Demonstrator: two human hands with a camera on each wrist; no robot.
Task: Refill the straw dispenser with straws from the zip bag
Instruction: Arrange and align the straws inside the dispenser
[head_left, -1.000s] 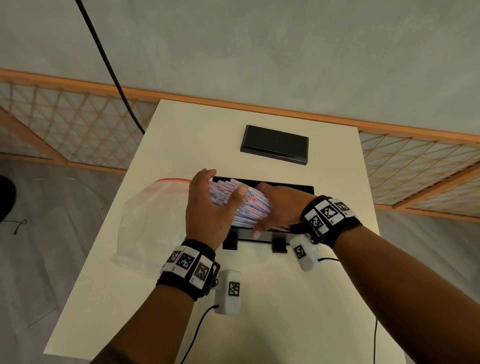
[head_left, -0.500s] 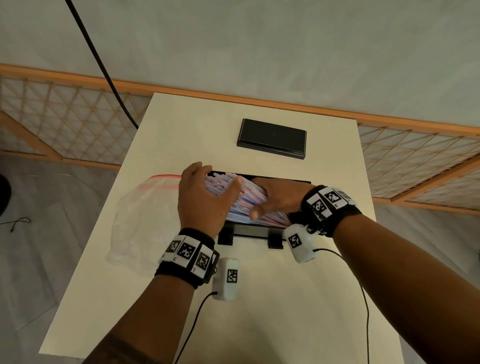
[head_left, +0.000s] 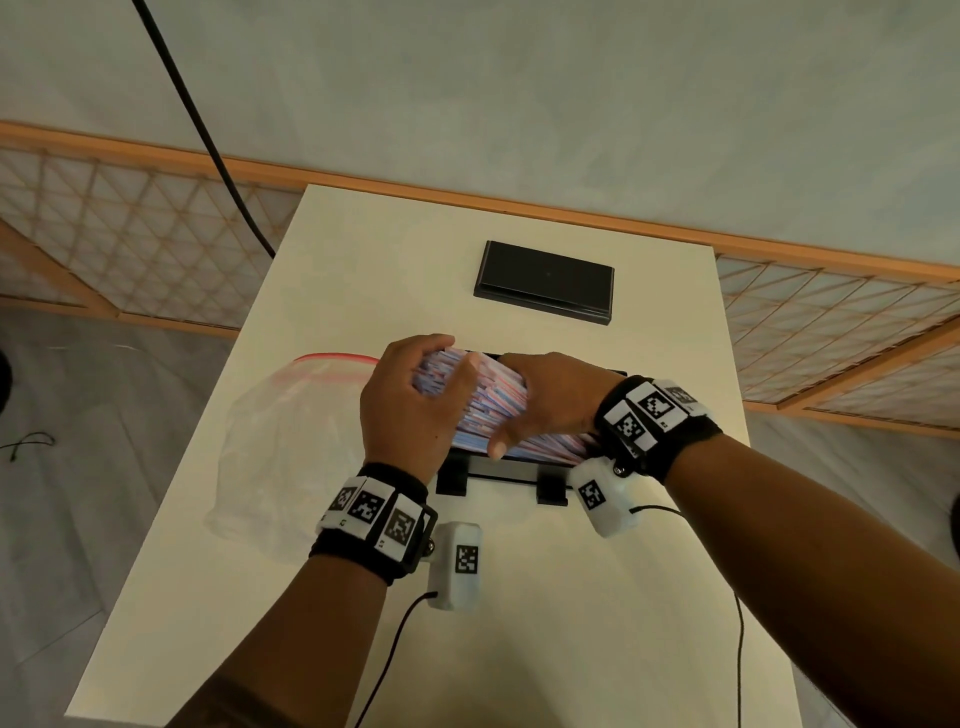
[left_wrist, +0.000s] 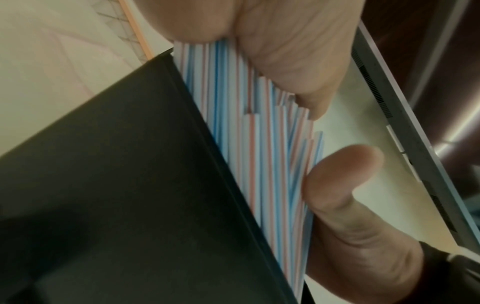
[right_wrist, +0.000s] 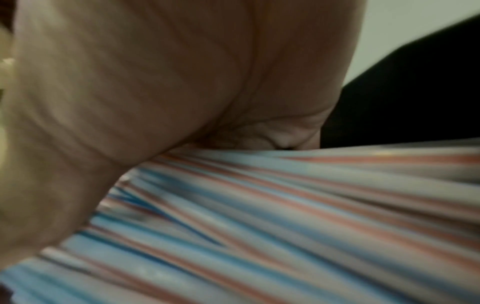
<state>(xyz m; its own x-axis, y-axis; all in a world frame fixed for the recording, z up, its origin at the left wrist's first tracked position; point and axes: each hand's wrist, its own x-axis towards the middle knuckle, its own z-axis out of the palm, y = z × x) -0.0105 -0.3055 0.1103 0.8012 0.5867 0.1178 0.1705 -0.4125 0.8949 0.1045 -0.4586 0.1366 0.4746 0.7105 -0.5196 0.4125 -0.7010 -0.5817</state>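
A thick bundle of red, blue and white striped straws (head_left: 488, 410) lies across the open top of the black straw dispenser (head_left: 498, 475) at the table's middle. My left hand (head_left: 415, 395) grips the bundle's left end, fingers curled over the top and thumb on the near side. My right hand (head_left: 545, 400) wraps over the bundle's right part, thumb down on the near side. The left wrist view shows the straws (left_wrist: 259, 164) against the dispenser's black wall (left_wrist: 130, 185). In the right wrist view my palm lies on the straws (right_wrist: 285, 226). The clear zip bag (head_left: 291, 441) with a red seal lies at left.
A flat black lid (head_left: 545, 288) lies on the white table (head_left: 519, 623) beyond the dispenser. A black cable (head_left: 208, 130) hangs at the back left. A wooden lattice screen (head_left: 130, 249) stands behind the table. Wrist camera cables trail over the table's near part.
Both hands have kept hold of the bundle over the dispenser. The right thumb has moved down the near side of the straws, and the hands have closed in slightly.
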